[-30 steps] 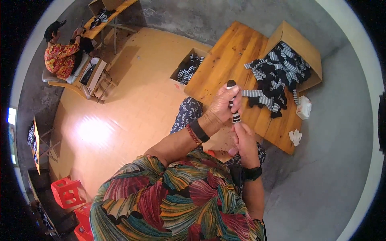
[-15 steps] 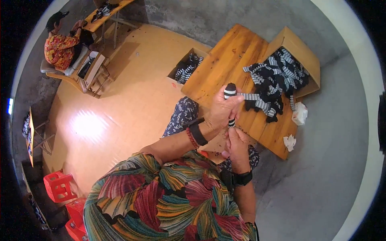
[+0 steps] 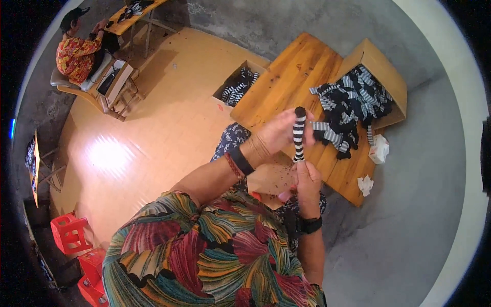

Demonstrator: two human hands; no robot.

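A slim black-and-white striped sock (image 3: 299, 134) stands nearly upright in front of me, its black tip at the top. At its lower end my right hand (image 3: 308, 185) is closed, thumb and fingers pinching it. My left hand (image 3: 280, 132) is behind the upper part of the sock, with fingertips showing past its right side. Those fingers are blurred and partly covered, so their grip does not show. Just beyond my hands, a heap of black and grey-striped socks (image 3: 341, 110) spills onto the wooden table (image 3: 289, 77).
A tipped cardboard box (image 3: 391, 102) holds the heap. Another box of striped pieces (image 3: 221, 98) stands left of the table. Tissue packet (image 3: 379, 149) and crumpled tissue (image 3: 365, 185) lie at the right edge. A seated person (image 3: 77, 59) works far left; red stools (image 3: 70, 234) stand lower left.
My left thumb and fingers no longer cover the front of the sock, so its full striped length now shows. My right hand has shifted slightly right, keeping its pinch.
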